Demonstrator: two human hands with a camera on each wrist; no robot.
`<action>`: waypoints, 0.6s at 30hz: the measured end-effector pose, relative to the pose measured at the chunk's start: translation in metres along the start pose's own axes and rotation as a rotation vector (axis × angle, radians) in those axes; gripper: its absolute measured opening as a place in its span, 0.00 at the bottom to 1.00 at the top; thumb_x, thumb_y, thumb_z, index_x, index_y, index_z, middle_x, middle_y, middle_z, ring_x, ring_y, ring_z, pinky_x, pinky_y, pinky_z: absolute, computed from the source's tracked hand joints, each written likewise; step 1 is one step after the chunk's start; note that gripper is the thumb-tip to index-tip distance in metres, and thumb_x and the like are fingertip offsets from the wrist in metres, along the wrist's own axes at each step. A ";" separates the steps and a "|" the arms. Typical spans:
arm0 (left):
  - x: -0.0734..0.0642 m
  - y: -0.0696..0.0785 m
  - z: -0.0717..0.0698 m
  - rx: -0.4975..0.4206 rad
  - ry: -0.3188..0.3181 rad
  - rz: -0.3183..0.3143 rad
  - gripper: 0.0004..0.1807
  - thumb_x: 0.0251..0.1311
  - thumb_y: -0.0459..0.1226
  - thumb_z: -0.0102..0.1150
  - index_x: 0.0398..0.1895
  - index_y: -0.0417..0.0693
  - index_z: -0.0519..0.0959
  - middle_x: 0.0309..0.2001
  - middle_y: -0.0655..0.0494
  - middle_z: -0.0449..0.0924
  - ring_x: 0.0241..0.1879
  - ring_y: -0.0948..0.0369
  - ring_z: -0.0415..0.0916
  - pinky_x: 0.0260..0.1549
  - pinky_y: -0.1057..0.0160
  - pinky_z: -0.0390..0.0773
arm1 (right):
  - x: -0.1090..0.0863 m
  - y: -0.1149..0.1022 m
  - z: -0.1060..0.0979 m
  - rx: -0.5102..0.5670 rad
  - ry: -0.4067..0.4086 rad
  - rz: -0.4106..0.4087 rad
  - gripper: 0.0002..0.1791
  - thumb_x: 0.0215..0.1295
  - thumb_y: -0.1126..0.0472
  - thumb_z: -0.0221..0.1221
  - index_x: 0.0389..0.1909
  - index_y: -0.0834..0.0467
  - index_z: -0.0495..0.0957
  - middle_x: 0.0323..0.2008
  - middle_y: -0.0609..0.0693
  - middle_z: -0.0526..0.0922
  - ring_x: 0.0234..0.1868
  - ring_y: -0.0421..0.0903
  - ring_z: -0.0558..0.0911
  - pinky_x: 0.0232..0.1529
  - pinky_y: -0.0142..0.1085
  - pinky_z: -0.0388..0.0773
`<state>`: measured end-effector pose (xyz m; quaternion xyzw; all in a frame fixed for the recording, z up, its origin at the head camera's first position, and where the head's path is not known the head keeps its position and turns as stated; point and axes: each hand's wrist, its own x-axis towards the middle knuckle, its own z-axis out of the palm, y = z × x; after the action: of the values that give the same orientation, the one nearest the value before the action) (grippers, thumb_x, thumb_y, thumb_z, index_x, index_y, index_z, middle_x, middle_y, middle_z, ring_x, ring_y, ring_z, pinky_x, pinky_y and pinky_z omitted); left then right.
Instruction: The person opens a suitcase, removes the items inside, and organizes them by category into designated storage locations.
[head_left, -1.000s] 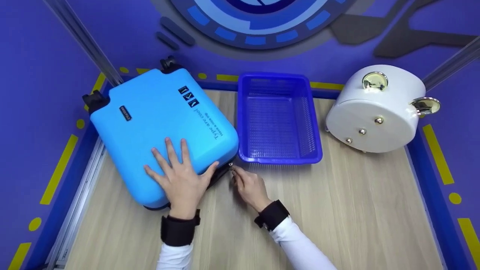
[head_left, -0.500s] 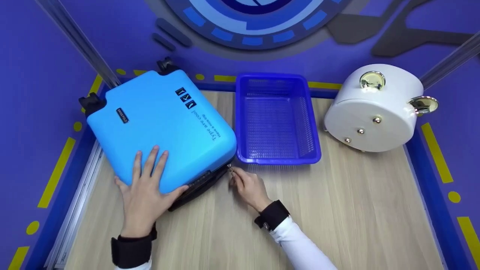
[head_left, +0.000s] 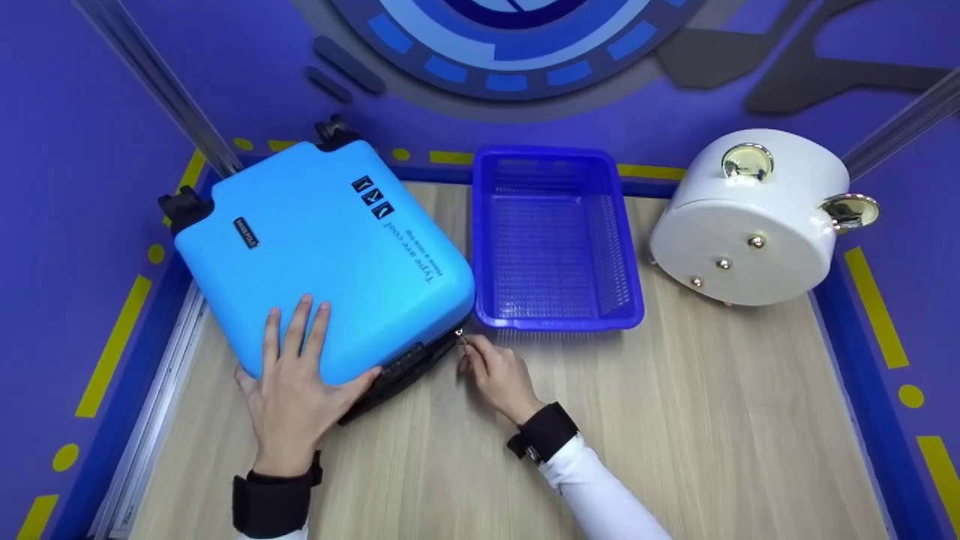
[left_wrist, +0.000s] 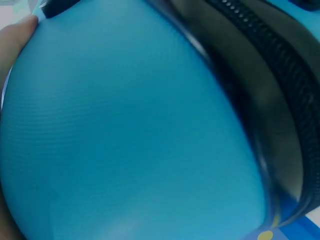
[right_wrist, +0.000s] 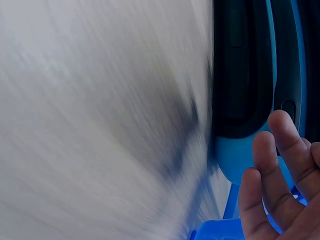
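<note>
A light blue hard-shell suitcase (head_left: 322,255) lies flat on the left of the table, its black wheels at the far end. My left hand (head_left: 289,394) rests on its near left corner, fingers spread over the top and thumb along the front edge. In the left wrist view the suitcase's rounded blue corner (left_wrist: 130,125) fills most of the picture, beside a dark zipper (left_wrist: 287,70). At the near right corner, my right hand (head_left: 504,379) pinches a small metal zipper pull (head_left: 460,333). The right wrist view shows several curled fingers (right_wrist: 272,165) close to the suitcase's dark side.
A blue plastic basket (head_left: 634,315) stands right beside the suitcase. Farther right is a round white case (head_left: 739,270) with gold ear-like parts and gold knobs. Blue panels (head_left: 60,187) enclose the wooden table (head_left: 675,420) at the back and sides.
My left hand has slid from the middle of the suitcase's near part to its near left corner. The right hand stays at the zipper pull.
</note>
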<state>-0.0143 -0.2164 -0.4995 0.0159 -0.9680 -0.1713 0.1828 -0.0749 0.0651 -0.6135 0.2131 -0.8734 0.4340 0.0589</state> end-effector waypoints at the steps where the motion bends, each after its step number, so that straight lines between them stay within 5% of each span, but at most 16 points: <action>1: -0.001 0.000 0.001 0.000 0.007 -0.002 0.63 0.36 0.70 0.77 0.79 0.57 0.67 0.80 0.54 0.61 0.80 0.42 0.51 0.46 0.08 0.52 | 0.000 0.000 0.000 0.003 -0.003 0.003 0.10 0.79 0.63 0.54 0.51 0.60 0.82 0.29 0.48 0.89 0.30 0.43 0.88 0.37 0.46 0.86; 12: 0.006 0.015 0.022 -0.043 0.188 0.001 0.60 0.37 0.68 0.77 0.76 0.51 0.71 0.76 0.48 0.67 0.77 0.37 0.55 0.50 0.11 0.54 | -0.001 0.006 -0.002 -0.054 0.005 0.038 0.10 0.76 0.67 0.56 0.49 0.55 0.84 0.28 0.45 0.89 0.27 0.44 0.86 0.26 0.41 0.81; 18: 0.009 0.018 0.023 -0.030 0.182 -0.024 0.61 0.37 0.69 0.76 0.77 0.53 0.70 0.77 0.51 0.66 0.78 0.39 0.54 0.53 0.10 0.50 | 0.003 0.000 0.005 -0.050 0.048 0.144 0.18 0.76 0.59 0.57 0.62 0.61 0.78 0.26 0.48 0.87 0.19 0.40 0.78 0.21 0.37 0.76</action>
<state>-0.0308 -0.1928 -0.5105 0.0400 -0.9443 -0.1860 0.2684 -0.0768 0.0602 -0.6161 0.1378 -0.8953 0.4202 0.0538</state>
